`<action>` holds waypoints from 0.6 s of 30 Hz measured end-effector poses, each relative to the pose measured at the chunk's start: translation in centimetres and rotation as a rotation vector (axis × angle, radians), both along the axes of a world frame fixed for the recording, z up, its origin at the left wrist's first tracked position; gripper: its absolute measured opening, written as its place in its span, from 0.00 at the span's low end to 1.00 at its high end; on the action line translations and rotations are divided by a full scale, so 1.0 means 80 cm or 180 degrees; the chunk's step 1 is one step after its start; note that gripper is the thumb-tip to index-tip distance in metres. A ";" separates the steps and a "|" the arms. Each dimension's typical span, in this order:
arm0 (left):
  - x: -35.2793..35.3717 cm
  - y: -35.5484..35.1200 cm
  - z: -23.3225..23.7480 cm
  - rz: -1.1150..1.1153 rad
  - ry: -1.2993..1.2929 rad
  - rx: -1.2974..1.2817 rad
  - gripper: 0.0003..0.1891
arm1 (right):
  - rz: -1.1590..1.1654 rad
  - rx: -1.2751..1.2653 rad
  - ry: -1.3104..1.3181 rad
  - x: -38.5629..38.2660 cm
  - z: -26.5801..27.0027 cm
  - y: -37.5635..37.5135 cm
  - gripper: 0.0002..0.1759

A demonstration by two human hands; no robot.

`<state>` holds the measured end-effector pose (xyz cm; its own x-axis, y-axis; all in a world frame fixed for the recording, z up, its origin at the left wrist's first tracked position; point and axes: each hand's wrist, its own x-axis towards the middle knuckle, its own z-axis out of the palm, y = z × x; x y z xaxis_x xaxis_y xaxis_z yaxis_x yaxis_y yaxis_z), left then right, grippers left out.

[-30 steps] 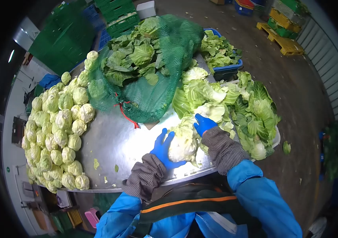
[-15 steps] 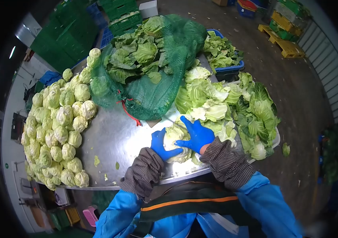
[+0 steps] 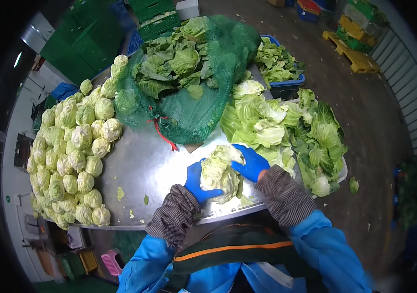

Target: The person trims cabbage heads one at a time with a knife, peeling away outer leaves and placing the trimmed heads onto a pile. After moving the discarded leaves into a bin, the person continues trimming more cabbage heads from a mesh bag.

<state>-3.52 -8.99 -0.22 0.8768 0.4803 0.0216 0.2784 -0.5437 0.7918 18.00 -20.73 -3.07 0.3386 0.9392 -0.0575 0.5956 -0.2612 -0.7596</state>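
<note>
A pale green cabbage (image 3: 219,178) rests on the metal table close to its front edge. My left hand (image 3: 198,183), in a blue glove, is curled round the cabbage's left side with the thumb across its front. At the upper right of the head, my gloved right hand (image 3: 251,163) grips an outer leaf (image 3: 234,155); some fingertips are hidden behind the leaf. Just beyond the right hand, a heap of loose cabbage leaves (image 3: 262,122) lies on the table.
Trimmed cabbages (image 3: 76,158) are piled along the left of the metal table (image 3: 140,168). A green mesh sack (image 3: 203,115) with leafy cabbages and a red tie lies at the back. Beyond the right edge are a blue crate (image 3: 286,84) of leaves and another leaf heap (image 3: 321,141).
The cabbage has been turned between my hands. My right hand has shifted right, from spread over the head to gripping a leaf at its edge. The left hand stays on the cabbage.
</note>
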 end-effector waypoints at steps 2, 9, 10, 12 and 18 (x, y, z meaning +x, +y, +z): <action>-0.002 0.000 -0.018 -0.0062 0.0135 0.0421 0.57 | 0.0224 -0.0403 -0.0674 -0.012 0.077 -0.009 0.39; 0.014 0.007 -0.020 -0.0071 0.0294 0.0392 0.59 | 0.0543 -0.0156 -0.0581 -0.037 0.097 -0.010 0.45; 0.017 0.003 -0.020 -0.0081 0.0341 0.0500 0.59 | 0.0387 -0.0163 -0.0543 -0.038 0.088 -0.005 0.44; 0.022 0.001 -0.019 -0.0114 0.0292 0.0597 0.62 | 0.0126 -0.0216 -0.0371 -0.033 0.071 0.010 0.37; 0.003 -0.011 -0.022 0.0190 0.0053 0.0367 0.64 | -0.0193 0.0038 -0.0286 -0.004 0.008 0.036 0.27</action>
<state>-3.25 -9.83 -1.95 0.8474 0.5268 0.0655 0.3255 -0.6130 0.7199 17.67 -17.83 -2.46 0.3982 0.9172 -0.0132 0.6448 -0.2901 -0.7071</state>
